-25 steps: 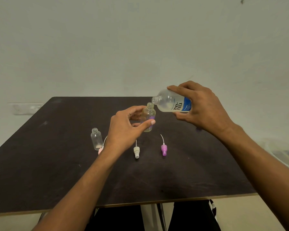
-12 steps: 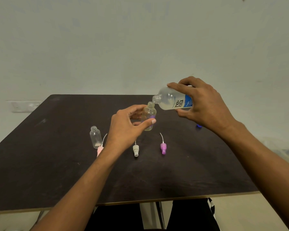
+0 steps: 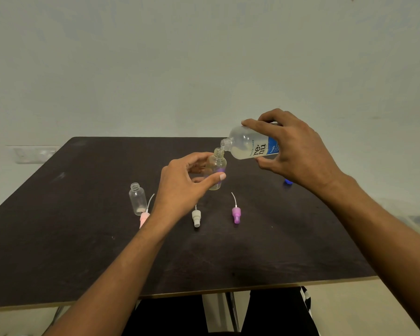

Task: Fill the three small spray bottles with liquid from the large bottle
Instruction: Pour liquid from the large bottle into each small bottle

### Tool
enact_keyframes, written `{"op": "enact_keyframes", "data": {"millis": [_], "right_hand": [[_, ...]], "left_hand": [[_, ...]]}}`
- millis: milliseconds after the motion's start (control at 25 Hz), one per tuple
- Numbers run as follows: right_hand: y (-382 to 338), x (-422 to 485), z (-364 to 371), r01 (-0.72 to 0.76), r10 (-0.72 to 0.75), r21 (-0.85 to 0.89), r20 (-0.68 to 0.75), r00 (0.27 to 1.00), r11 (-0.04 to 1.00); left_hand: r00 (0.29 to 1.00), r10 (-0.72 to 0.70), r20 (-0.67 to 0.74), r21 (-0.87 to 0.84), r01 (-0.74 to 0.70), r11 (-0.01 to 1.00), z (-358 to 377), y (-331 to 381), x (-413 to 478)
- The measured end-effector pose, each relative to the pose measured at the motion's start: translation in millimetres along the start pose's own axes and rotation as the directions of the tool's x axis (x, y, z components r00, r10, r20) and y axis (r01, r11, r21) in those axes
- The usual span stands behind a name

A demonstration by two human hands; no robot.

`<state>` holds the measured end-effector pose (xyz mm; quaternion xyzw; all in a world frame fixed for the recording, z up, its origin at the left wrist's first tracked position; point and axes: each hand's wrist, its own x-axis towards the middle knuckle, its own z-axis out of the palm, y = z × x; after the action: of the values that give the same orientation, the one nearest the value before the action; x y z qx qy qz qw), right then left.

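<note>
While the large bottle (image 3: 250,146) is gripped tilted by the curled fingers of the right hand (image 3: 298,151), its open mouth is held just above the neck of a small bottle (image 3: 216,169), pinched upright between thumb and fingers of the left hand (image 3: 184,187). Left of those fingers a second small bottle (image 3: 138,198) is stood uncapped on the table (image 3: 58,238). Nearer than them, pink spray cap (image 3: 143,218), white spray cap (image 3: 196,217) and purple spray cap (image 3: 236,214) are laid flat.

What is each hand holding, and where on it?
The left hand pinches a small spray bottle by its body; the right hand grips the large bottle around its labelled body.
</note>
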<state>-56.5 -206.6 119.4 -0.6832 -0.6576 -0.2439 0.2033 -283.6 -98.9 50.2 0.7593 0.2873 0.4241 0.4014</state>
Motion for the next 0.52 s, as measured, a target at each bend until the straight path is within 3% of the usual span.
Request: {"op": "enact_keyframes", "data": {"millis": [520], "right_hand": [[2.1, -1.7, -3.0, 0.012, -0.012, -0.018, -0.008, 1.000, 1.000]], "left_hand": [[1.000, 0.005, 0.009, 0.008, -0.006, 1.000, 2.7, 1.5, -0.1]]}}
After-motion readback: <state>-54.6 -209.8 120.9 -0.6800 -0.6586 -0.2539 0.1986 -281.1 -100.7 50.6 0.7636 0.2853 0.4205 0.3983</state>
